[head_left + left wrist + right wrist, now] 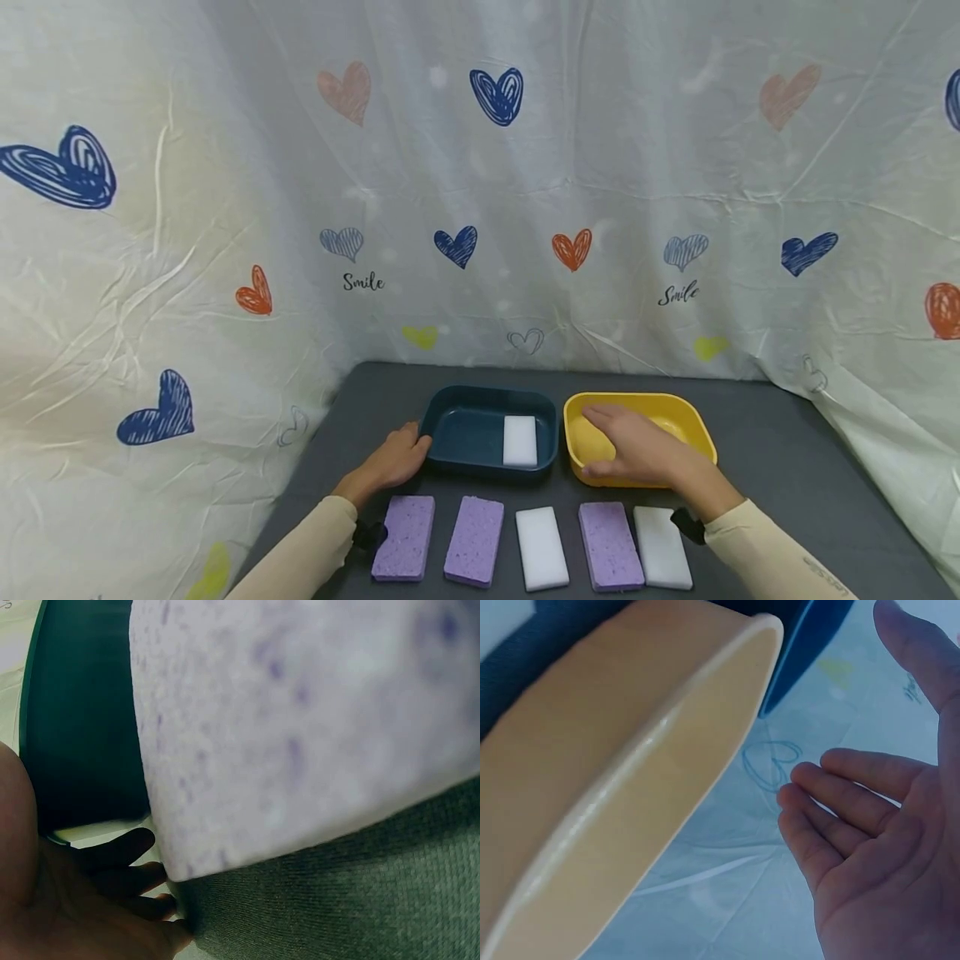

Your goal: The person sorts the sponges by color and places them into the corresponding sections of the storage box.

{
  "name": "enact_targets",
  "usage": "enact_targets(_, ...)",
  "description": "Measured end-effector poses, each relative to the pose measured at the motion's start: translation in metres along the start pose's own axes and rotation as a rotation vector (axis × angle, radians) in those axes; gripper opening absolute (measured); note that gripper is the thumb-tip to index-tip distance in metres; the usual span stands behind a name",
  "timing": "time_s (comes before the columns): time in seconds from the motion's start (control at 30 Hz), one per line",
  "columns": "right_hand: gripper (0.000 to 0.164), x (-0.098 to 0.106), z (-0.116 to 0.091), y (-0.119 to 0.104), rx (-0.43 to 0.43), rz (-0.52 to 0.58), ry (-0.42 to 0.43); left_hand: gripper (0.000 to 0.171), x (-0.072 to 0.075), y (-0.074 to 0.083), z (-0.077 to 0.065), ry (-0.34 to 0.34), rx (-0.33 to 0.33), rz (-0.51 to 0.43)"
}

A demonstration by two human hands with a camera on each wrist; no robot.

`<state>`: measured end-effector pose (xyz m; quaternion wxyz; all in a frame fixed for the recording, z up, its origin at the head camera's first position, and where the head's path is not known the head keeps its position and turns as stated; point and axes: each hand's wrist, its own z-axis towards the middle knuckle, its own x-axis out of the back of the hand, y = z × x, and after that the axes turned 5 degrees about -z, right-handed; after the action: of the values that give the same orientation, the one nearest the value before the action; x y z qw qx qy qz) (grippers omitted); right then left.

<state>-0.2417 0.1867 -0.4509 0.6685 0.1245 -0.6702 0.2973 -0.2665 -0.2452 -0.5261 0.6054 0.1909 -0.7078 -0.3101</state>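
Observation:
In the head view, my left hand [399,455] is beside the left end of a dark blue tub [468,477], fingertips right at its wall. Its fingers are fairly straight in the left wrist view and hold nothing. One white sponge [520,441] lies inside that tub, toward its right. Over the yellow tub [697,425] is my right hand [637,446], thumb spread from the fingers. The right wrist view shows an empty palm [885,877] beyond the yellow rim. Close by my left wrist lies a purple sponge [403,538], large in the left wrist view.
A row along the near side of the dark grey table [780,467] also has purple sponges [474,542] [611,546] and white sponges [542,548] [663,550]. Behind the table hangs a pale curtain [480,183] printed with hearts.

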Motion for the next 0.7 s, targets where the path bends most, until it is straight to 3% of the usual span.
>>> enact_targets(0.7,0.092,0.000,-0.066,0.002,-0.028,0.011,-0.086,0.062,-0.002,-0.002,0.001,0.016,-0.026,-0.008)
